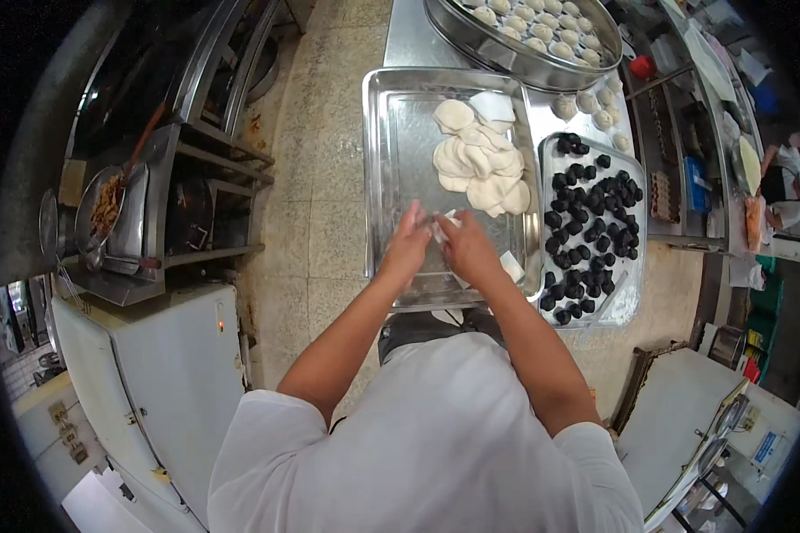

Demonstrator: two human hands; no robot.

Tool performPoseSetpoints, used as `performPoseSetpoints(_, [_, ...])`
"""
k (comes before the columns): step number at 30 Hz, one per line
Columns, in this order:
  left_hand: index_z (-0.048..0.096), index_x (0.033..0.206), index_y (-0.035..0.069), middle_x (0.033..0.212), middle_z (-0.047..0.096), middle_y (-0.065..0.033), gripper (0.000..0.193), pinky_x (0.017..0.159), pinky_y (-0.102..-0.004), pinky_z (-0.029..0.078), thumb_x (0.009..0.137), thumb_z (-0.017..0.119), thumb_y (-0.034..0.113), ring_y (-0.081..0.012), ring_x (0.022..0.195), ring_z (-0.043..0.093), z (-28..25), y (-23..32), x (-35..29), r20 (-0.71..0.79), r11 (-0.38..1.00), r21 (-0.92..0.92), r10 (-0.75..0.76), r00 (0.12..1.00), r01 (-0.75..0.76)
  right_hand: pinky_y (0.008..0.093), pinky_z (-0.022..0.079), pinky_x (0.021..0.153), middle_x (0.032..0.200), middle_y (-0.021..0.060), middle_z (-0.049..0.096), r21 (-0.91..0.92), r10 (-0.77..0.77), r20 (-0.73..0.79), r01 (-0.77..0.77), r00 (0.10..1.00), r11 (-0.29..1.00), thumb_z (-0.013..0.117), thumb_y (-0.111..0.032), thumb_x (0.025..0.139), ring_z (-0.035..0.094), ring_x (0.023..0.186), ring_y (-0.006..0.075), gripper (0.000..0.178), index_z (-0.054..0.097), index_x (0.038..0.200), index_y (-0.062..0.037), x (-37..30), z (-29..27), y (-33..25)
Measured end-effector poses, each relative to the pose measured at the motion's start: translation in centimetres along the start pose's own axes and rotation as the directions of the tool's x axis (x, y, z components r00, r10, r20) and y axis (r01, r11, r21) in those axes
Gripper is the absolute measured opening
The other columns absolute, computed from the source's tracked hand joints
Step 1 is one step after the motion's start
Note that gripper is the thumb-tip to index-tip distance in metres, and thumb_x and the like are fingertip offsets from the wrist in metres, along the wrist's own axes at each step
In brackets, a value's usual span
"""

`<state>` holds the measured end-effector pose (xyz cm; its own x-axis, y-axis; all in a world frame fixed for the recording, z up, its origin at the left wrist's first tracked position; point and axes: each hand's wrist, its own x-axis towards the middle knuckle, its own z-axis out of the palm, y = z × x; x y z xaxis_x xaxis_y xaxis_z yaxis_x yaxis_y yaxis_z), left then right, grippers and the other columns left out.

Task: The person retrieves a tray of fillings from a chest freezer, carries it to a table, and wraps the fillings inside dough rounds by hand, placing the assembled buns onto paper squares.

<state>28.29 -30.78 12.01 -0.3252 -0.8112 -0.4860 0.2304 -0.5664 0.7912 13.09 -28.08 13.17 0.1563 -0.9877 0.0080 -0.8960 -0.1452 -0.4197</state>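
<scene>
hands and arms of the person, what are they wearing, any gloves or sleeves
Both the left hand and the right hand are bare, with no gloves, rings or watch visible. The forearms are uncovered too. Short white sleeves end around the elbows, part of a plain white top.

- White short-sleeved shirt (436, 444), plain, loose over the shoulders.
- Sleeves end above the elbows; forearms bare.
- Left hand (406, 244) and right hand (468, 250) apparently ungloved.

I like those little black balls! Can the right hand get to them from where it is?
Probably yes. The right hand is over the steel tray, pinching a white dough piece with the left hand. The black balls lie uncovered in the next tray on its right, nothing between, though its fingers are busy.
</scene>
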Motion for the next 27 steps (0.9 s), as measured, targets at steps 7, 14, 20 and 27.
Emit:
performPoseSetpoints(7, [0.02,0.15,0.009,0.146,0.035,-0.0206,0.062,0.11,-0.0338,0.029,0.092,0.042,0.004,-0.028,0.134,0.037,-1.4,0.8,-0.3,0.024,0.999,-0.003,0.053,0.998,-0.053,0.0346,0.052,0.075,0.116,0.0176,0.053,0.353,0.223,-0.005,-0.206,0.975,0.912,0.073,-0.009,0.076,0.062,0.087,0.0246,0.059,0.051,0.13,-0.005,-1.8,-3.0,1.4])
performPoseSetpoints(14, [0.022,0.15,0.008,0.14,0.043,-0.0184,0.063,0.107,-0.0341,0.032,0.091,0.044,0.003,-0.0224,0.124,0.045,0.3,-0.1,1.2,0.087,0.999,-0.035,0.017,0.996,-0.014,0.0368,0.05,0.071,0.1,0.0139,0.057,0.416,0.185,-0.025,-0.159,0.982,0.896,0.071,-0.005,0.075,0.061,0.08,0.025,0.05,0.055,0.122,-0.0043,-1.1,-0.4,1.4])
performPoseSetpoints(20, [0.021,0.15,0.008,0.136,0.048,-0.0178,0.062,0.106,-0.0331,0.033,0.092,0.043,0.003,-0.02,0.123,0.046,0.1,-0.9,1.3,0.147,0.998,0.029,0.051,0.988,-0.056,0.039,0.05,0.075,0.099,0.0147,0.057,0.326,0.2,-0.052,-0.173,0.978,0.929,0.07,-0.005,0.075,0.061,0.085,0.0307,0.045,0.056,0.118,-0.0049,-0.7,0.7,1.5])
performPoseSetpoints(27, [0.022,0.15,0.009,0.138,0.046,-0.0187,0.06,0.107,-0.0324,0.032,0.093,0.043,0.006,-0.0211,0.124,0.046,-0.8,-1.4,1.9,0.135,0.998,-0.042,0.057,0.989,-0.052,0.0436,0.05,0.083,0.107,0.0171,0.059,0.172,0.033,-0.015,-0.03,0.999,0.985,0.07,-0.008,0.073,0.06,0.096,0.0375,0.046,0.054,0.117,-0.0037,-0.1,0.0,1.3])
